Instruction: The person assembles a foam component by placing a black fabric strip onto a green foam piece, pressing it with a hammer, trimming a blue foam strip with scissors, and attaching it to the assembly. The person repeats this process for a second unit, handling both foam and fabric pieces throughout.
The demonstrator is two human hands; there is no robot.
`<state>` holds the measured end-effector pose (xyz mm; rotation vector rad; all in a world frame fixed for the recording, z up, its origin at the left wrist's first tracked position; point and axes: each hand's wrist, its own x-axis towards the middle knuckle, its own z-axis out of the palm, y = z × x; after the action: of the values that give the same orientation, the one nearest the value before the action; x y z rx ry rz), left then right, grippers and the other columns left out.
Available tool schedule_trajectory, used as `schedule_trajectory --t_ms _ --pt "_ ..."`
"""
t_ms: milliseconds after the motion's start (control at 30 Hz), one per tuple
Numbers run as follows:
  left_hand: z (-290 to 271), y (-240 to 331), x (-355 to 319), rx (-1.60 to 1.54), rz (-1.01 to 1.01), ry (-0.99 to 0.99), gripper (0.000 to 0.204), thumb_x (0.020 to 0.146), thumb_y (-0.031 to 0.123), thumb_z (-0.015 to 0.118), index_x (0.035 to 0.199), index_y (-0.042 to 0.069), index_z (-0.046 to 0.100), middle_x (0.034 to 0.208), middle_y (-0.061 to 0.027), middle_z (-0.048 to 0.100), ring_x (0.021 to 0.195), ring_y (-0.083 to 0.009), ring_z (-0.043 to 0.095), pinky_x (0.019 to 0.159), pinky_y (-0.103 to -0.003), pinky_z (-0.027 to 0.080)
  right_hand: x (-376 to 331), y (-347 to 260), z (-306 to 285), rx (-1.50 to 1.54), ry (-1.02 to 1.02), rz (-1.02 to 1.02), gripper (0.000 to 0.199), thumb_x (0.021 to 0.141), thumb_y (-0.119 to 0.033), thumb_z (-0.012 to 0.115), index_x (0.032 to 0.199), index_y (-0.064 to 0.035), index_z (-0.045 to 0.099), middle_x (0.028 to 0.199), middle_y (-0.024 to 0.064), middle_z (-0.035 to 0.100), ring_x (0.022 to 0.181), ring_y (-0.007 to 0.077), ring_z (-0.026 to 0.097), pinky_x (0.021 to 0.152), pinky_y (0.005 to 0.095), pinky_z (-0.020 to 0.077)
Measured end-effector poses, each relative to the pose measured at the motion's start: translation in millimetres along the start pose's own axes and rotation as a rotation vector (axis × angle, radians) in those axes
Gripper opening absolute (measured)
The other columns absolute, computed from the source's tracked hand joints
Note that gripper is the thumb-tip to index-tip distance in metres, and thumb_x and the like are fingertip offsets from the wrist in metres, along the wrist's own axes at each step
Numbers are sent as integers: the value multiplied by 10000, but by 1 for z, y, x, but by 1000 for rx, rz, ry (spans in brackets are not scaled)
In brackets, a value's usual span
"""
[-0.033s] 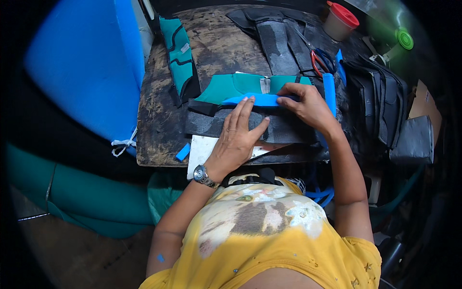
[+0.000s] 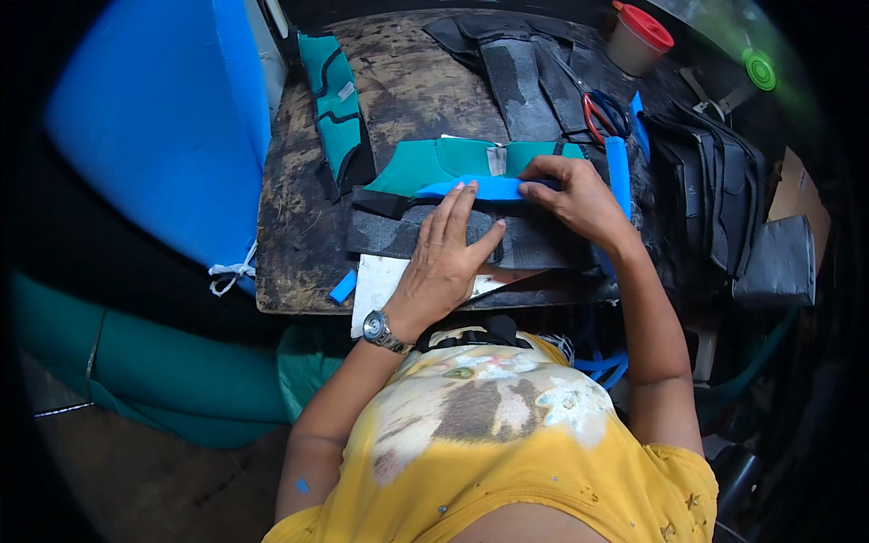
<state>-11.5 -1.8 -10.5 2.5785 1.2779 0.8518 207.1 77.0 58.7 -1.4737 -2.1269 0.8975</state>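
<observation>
A dark grey padded fabric piece (image 2: 534,237) lies across the worn wooden table (image 2: 299,226), with a teal fabric piece (image 2: 434,163) just behind it. A bright blue strip (image 2: 480,187) runs along the seam between them. My left hand (image 2: 444,253), with a wristwatch, lies flat on the grey piece, its fingertips pressing the blue strip. My right hand (image 2: 579,199) pinches the strip's right end, where the strip bends away toward the back of the table (image 2: 618,163).
Scissors (image 2: 602,113) with red and blue handles and a red-lidded cup (image 2: 638,36) sit at the back right. Black padded pieces (image 2: 715,199) are stacked on the right. A teal-and-black piece (image 2: 335,109) lies at the left edge beside a big blue foam sheet (image 2: 154,127). White paper (image 2: 380,281) and a blue scrap (image 2: 342,287) lie at the front edge.
</observation>
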Motion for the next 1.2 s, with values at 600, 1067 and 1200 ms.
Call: schedule_trajectory --t_ms 600,1067,1200 --pt "-5 14 27 295 12 25 403 817 70 606 1206 -32 616 1079 -123 603 1052 -260 570 973 -451 407 -2 -17 -45 -174 -258 102 339 888 -166 729 1155 -39 561 812 152 687 681 261 668 638 384 520" --pt "-18 23 48 183 32 -153 709 770 143 713 1452 171 520 955 -145 565 890 -316 596 800 -437 486 3 23 -59 66 -352 168 179 930 -192 678 1011 -37 644 682 41 641 599 110 567 548 278 436" --pt "-15 31 54 214 8 -166 658 859 385 710 1477 287 506 941 -148 558 859 -324 599 762 -444 486 0 33 -52 7 -357 166 189 942 -211 664 1014 -40 629 719 41 643 641 117 586 580 296 463"
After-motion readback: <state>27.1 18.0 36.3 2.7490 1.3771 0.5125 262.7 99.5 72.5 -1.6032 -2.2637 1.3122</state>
